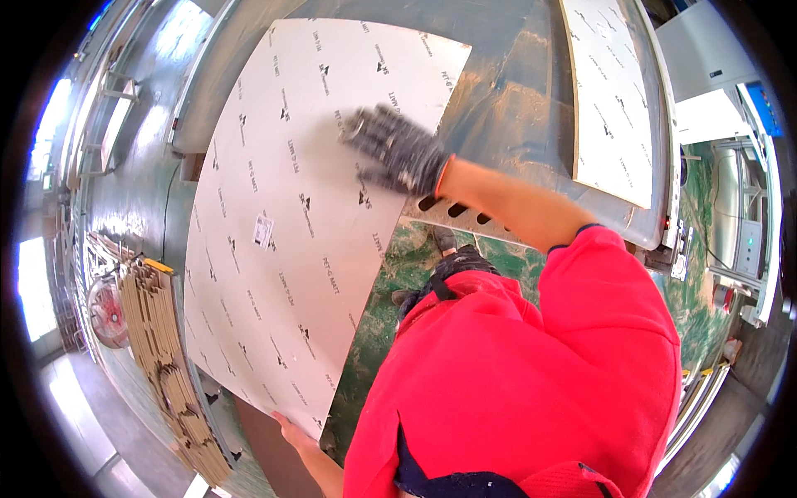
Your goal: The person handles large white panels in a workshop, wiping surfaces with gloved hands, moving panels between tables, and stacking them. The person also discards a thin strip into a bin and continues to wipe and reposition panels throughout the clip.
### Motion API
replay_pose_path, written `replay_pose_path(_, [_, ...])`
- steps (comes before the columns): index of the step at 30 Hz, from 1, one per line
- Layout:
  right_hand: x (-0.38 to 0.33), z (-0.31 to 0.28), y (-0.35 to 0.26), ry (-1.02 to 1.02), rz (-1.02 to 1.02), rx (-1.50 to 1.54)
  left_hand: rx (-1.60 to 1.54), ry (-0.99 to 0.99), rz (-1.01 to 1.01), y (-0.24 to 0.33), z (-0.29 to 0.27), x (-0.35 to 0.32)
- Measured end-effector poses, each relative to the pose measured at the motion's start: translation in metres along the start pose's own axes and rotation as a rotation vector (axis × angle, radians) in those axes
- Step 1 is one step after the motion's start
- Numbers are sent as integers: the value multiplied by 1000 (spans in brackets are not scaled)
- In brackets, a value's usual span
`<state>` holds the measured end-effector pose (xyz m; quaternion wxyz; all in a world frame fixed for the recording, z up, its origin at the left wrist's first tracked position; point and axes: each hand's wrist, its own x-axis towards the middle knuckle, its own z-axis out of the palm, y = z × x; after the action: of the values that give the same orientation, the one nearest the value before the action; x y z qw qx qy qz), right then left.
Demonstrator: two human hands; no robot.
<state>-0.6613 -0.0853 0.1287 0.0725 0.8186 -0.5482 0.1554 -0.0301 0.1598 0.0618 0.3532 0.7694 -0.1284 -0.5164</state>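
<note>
Red sleeve [531,357] nearest; gloved right hand [397,149] fingers spread flat on white sheet [274,249]; small label [264,230] mid-sheet; left hand [290,432] grips edge.

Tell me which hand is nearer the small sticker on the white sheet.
Right. The gloved right hand lies flat on the white sheet up-right of the sticker; the left hand grips its far lower edge.

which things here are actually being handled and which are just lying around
In hand: large white sheet, gloved right hand flat on it, bare left hand gripping its near edge.

Lying about: second white sheet, cardboard stack, red fan.
</note>
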Motion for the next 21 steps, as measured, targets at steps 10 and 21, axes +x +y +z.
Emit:
replay_pose_path(10, [31, -99, 276, 354, 750, -463, 112, 119, 47, -9, 13, 1])
replay_pose_path(21, [78, -12, 158, -22, 853, -382, 217, 208, 15, 5, 5, 22])
